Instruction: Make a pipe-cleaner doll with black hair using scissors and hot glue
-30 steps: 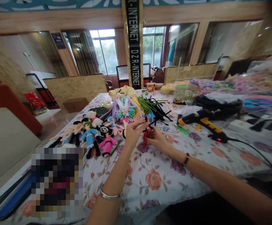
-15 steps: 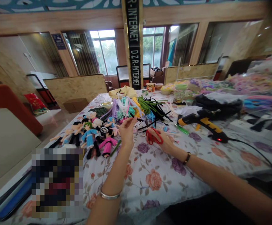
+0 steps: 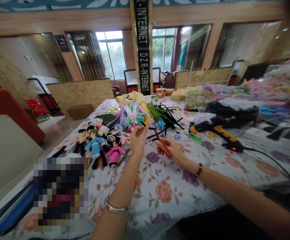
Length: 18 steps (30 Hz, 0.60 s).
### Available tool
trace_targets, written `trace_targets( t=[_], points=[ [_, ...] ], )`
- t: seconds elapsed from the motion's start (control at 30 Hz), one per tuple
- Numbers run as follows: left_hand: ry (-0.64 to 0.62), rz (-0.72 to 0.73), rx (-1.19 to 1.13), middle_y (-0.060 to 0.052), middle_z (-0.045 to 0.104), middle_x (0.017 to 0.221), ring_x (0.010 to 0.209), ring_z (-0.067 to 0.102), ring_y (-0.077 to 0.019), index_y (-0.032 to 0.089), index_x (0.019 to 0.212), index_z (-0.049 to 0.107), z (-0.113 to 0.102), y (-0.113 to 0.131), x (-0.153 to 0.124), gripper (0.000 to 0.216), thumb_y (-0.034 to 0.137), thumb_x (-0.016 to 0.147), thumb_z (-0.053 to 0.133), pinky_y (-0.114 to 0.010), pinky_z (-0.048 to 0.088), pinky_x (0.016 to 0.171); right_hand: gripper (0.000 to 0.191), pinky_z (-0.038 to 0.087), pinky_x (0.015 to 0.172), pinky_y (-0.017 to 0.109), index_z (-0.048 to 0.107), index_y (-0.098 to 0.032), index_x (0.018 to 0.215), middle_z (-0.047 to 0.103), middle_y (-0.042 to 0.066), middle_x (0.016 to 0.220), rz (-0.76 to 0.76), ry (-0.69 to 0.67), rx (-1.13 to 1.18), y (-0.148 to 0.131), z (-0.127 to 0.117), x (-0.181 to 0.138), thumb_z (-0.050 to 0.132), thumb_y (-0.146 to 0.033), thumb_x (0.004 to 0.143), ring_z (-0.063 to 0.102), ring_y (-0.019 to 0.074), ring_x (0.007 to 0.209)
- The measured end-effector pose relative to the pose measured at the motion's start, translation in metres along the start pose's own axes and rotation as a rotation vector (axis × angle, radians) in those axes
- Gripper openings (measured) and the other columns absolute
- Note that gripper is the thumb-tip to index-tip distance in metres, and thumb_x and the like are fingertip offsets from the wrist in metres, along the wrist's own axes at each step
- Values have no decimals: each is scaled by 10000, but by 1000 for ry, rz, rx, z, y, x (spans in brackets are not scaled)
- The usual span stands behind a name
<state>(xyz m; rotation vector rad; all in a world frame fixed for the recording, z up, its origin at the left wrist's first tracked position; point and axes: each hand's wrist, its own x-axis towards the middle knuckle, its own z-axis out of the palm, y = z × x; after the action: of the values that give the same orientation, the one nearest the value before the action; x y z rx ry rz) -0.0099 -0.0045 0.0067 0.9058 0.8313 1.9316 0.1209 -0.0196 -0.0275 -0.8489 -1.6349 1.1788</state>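
Observation:
My right hand [image 3: 172,150] is wrapped round a pair of red-handled scissors [image 3: 165,148], whose dark blades point up and away from me. Just left of the blades, my left hand [image 3: 138,139] pinches a thin black strip [image 3: 143,124] that looks like a pipe cleaner; most of it is lost among the fingers and the dark pieces behind. Beyond both hands lies a heap of pipe cleaners [image 3: 132,115] in several colours, with green stems [image 3: 159,110] and loose black ones [image 3: 171,125]. Several small dolls [image 3: 95,145] lie together left of my left hand.
On the right rests a black and yellow glue gun [image 3: 216,128], its red light lit and its cord running to the table edge. A green-handled tool [image 3: 194,137] lies beside its nozzle. Black and white plastic bags [image 3: 232,110] are piled behind. A flowered cloth [image 3: 164,193] covers the table.
The scissors' handles have come together and turned, showing narrower now. My left hand has shifted slightly right, closer to the blades. The things on the table stay put.

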Motion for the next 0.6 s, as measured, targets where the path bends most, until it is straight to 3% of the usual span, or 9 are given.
trace_targets(
  t=[0.6],
  points=[
    [-21, 4, 5, 64, 544, 599, 616, 525, -56, 167, 607, 546, 0, -1, 0, 324, 319, 485, 805, -204, 407, 669, 432, 309, 406, 222, 490, -197, 565, 520, -22, 470, 22, 25, -6, 0, 0, -1, 581, -585, 731, 428, 88, 407]
  ],
)
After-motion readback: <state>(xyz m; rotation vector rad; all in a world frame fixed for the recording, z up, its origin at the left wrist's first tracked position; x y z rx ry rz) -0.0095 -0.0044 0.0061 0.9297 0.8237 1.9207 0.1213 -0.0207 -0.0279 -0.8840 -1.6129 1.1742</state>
